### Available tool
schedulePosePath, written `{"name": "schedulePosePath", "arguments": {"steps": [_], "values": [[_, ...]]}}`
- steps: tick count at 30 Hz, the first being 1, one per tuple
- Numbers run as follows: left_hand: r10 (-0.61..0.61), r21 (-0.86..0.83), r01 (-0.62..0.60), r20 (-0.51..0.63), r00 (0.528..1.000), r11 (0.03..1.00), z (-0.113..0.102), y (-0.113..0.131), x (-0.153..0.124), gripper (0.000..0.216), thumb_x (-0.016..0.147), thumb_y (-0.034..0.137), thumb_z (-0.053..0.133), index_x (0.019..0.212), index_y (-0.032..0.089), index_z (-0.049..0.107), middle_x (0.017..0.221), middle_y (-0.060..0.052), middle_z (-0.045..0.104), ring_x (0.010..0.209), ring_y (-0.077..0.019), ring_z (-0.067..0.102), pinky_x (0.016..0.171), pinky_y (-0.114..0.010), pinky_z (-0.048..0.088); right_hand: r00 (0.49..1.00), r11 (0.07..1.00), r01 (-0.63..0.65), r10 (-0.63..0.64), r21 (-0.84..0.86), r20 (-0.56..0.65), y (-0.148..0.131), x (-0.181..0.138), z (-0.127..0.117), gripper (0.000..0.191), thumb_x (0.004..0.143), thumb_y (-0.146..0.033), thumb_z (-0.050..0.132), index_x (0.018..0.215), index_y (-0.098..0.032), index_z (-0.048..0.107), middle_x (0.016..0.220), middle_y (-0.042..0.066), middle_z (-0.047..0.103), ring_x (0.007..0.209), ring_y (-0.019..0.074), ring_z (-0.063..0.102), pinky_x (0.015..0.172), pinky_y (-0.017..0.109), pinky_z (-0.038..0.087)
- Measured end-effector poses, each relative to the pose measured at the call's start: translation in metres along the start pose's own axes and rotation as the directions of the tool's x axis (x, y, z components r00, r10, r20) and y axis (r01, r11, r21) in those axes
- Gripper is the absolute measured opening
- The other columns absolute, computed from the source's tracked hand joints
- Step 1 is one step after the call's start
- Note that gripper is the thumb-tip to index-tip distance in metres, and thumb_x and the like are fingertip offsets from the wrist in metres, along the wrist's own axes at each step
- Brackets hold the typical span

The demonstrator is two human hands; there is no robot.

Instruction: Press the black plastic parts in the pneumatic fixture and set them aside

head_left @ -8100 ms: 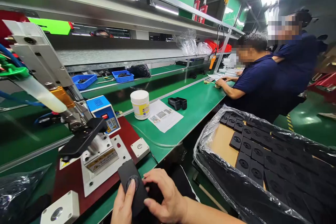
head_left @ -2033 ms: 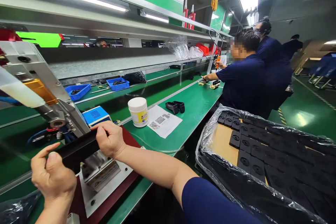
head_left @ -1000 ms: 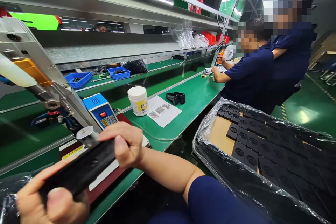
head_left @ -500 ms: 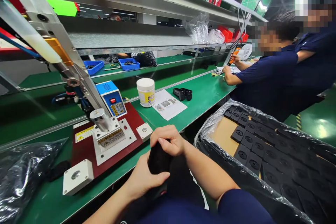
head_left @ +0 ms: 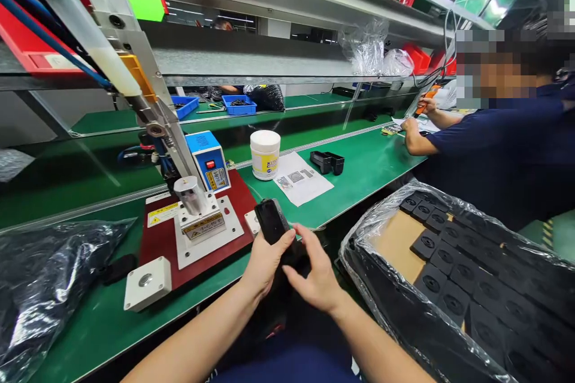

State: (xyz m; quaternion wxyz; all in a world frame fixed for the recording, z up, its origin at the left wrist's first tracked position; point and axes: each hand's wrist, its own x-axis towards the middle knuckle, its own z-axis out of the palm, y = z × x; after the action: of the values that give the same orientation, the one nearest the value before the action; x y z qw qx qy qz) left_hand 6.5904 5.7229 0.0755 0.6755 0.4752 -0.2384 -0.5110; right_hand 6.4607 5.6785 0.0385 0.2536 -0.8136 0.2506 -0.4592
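Both hands clasp a black part [head_left: 275,228] at the desk [head_left: 359,167] edge, left hand [head_left: 265,260] gripping beneath, right hand [head_left: 317,275] steadying it, beside the press fixture [head_left: 197,221].

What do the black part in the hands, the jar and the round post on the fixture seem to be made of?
Black part, held by left hand and right hand: probably matte moulded plastic, no glare. Jar: likely white opaque plastic, printed label. Post: apparently bare metal, silvery sheen.
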Motion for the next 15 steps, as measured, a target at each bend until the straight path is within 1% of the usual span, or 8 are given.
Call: {"name": "schedulePosePath", "arguments": {"steps": [2,4,6,8,10,12,13,15], "values": [[-0.026,-0.048,0.027,0.032,0.999,0.998,0.016,-0.007,0.006,0.052,0.064,0.044,0.083,0.100,0.014,0.061,0.096,-0.008,0.067,0.092,-0.0205,0.063,0.088,-0.033,0.049,0.993,0.993,-0.019,0.005,-0.119,-0.117,0.005,-0.013,0.006,0.070,0.075,-0.020,0.064,0.141,-0.023,0.041,0.133,0.013,0.055,0.124,0.0288,0.053,0.103,0.050,0.048],[-0.037,-0.086,0.047,0.117,0.992,0.995,0.031,-0.013,0.013,0.053,0.066,0.043,0.083,0.103,0.013,0.060,0.106,-0.012,0.066,0.104,-0.0228,0.062,0.098,-0.036,0.046,0.962,0.983,-0.134,0.099,-0.125,-0.254,0.016,-0.014,0.006,0.058,0.075,-0.022,0.065,0.132,-0.021,0.051,0.121,0.012,0.063,0.112,0.0278,0.061,0.096,0.047,0.053],[-0.052,-0.103,0.071,0.177,0.983,0.992,0.042,-0.018,0.022,0.057,0.065,0.041,0.084,0.109,0.014,0.059,0.119,-0.015,0.063,0.117,-0.0246,0.057,0.106,-0.038,0.041,0.906,0.954,-0.298,0.270,-0.040,-0.327,0.036,-0.004,-0.006,0.050,0.076,-0.031,0.068,0.123,-0.019,0.056,0.107,0.010,0.068,0.093,0.0250,0.068,0.084,0.042,0.058],[-0.065,-0.065,0.078,0.179,0.982,0.995,0.043,-0.021,0.030,0.065,0.061,0.041,0.086,0.114,0.016,0.058,0.128,-0.017,0.059,0.123,-0.0261,0.053,0.109,-0.040,0.038,0.823,0.899,-0.434,0.419,0.052,-0.383,0.069,0.015,-0.028,0.050,0.075,-0.040,0.069,0.118,-0.017,0.057,0.095,0.008,0.070,0.078,0.0219,0.068,0.073,0.037,0.059],[-0.082,0.042,0.074,0.215,0.973,0.996,0.032,-0.026,0.035,0.066,0.059,0.043,0.087,0.114,0.018,0.060,0.127,-0.016,0.060,0.122,-0.0268,0.054,0.108,-0.041,0.039,0.706,0.846,-0.522,0.498,0.105,-0.504,0.113,0.043,-0.059,0.052,0.072,-0.045,0.069,0.112,-0.015,0.059,0.090,0.008,0.071,0.075,0.0210,0.067,0.069,0.034,0.057],[-0.118,0.191,0.059,0.319,0.940,0.980,0.011,-0.035,0.033,0.058,0.063,0.049,0.083,0.109,0.018,0.063,0.117,-0.014,0.065,0.114,-0.0263,0.059,0.105,-0.040,0.042,0.555,0.786,-0.604,0.533,0.131,-0.638,0.164,0.077,-0.093,0.049,0.065,-0.044,0.070,0.102,-0.013,0.061,0.089,0.009,0.071,0.078,0.0214,0.066,0.072,0.032,0.055],[-0.161,0.268,0.064,0.358,0.920,0.961,-0.002,-0.040,0.029,0.052,0.066,0.052,0.081,0.103,0.019,0.065,0.108,-0.013,0.069,0.108,-0.0256,0.062,0.102,-0.040,0.045,0.519,0.767,-0.625,0.546,0.144,-0.657,0.190,0.093,-0.109,0.046,0.065,-0.043,0.069,0.100,-0.013,0.062,0.090,0.009,0.071,0.079,0.0215,0.066,0.072,0.032,0.054],[-0.232,0.363,0.106,0.326,0.916,0.926,-0.026,-0.049,0.020,0.048,0.067,0.056,0.078,0.097,0.021,0.067,0.094,-0.011,0.071,0.093,-0.0239,0.065,0.093,-0.040,0.050,0.480,0.733,-0.661,0.577,0.161,-0.661,0.238,0.124,-0.134,0.042,0.063,-0.040,0.069,0.094,-0.012,0.063,0.087,0.010,0.071,0.077,0.0221,0.066,0.068,0.032,0.053]]}}
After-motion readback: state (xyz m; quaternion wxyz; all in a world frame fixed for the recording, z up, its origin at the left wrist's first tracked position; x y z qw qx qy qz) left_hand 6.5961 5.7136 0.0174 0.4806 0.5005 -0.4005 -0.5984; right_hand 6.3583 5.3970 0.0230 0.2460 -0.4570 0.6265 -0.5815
